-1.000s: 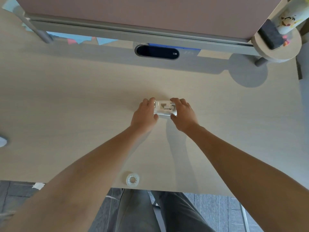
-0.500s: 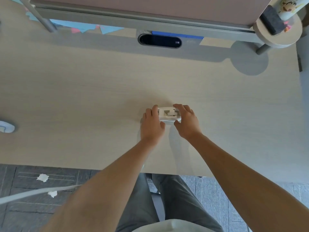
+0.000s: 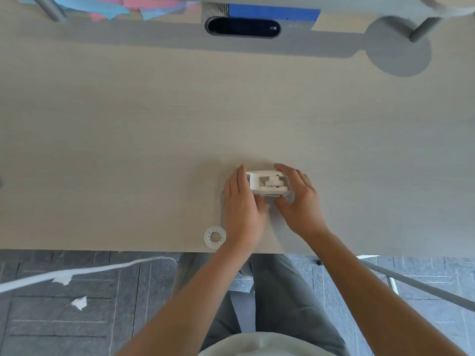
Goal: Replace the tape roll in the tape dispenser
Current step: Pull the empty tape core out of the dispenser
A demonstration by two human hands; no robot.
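Desk with dispenser, tape roll

Pale wooden desk, grey floor

Even, soft daylight fills my view, and the pale desk looks bright without glare. A broad grey shadow band with a round lobe lies along its far edge, and fainter shadows pool under my fingers. The wide lens bends the edges, the far corners smear, and the whole picture is slightly soft with motion blur.
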